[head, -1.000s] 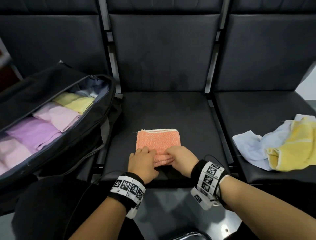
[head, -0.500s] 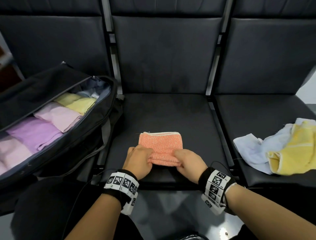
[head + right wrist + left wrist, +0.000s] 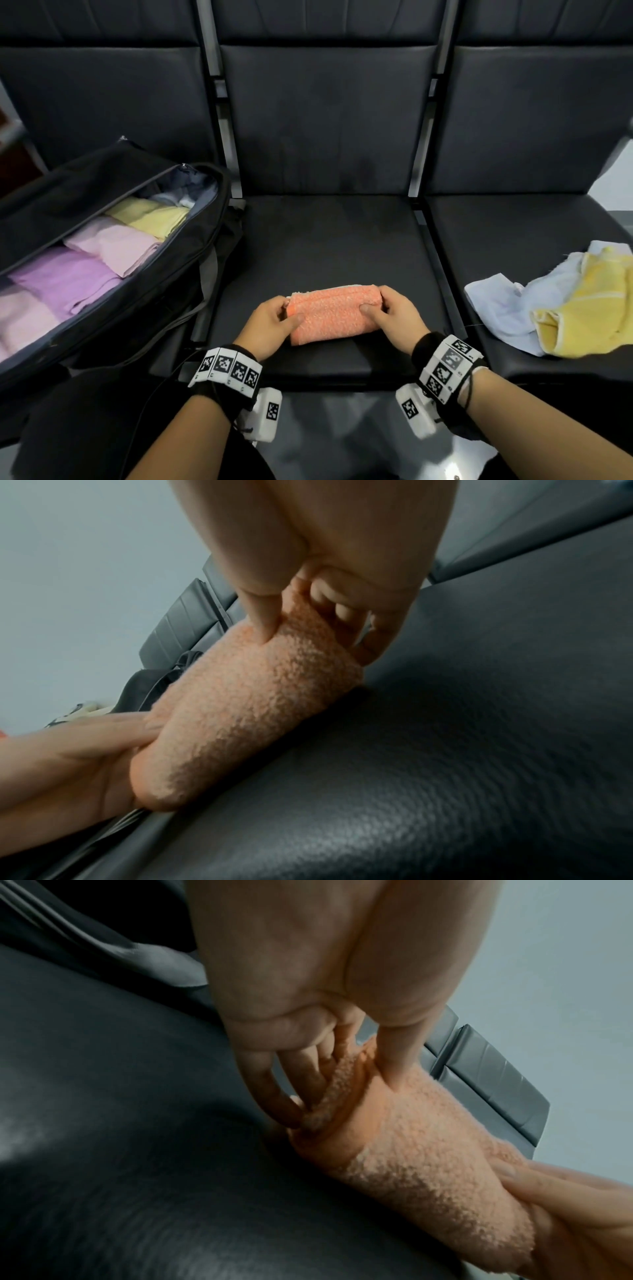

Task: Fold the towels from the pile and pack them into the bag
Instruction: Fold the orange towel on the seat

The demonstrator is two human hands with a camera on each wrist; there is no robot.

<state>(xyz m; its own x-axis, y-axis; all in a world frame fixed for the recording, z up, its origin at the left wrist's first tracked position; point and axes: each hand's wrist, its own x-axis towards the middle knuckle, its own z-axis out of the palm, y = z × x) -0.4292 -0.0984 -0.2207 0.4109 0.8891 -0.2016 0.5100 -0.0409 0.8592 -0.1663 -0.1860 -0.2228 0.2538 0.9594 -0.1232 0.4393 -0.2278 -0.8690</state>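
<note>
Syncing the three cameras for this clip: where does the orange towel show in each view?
Head: orange towel low centre, between both hands.
Left wrist: it runs from centre to lower right.
Right wrist: it runs from centre to lower left.
Shared landmark: the black seat cushion under it.

The bag and yellow towel run past the head view's edges.

Black wristbands, checkered marker tags
</note>
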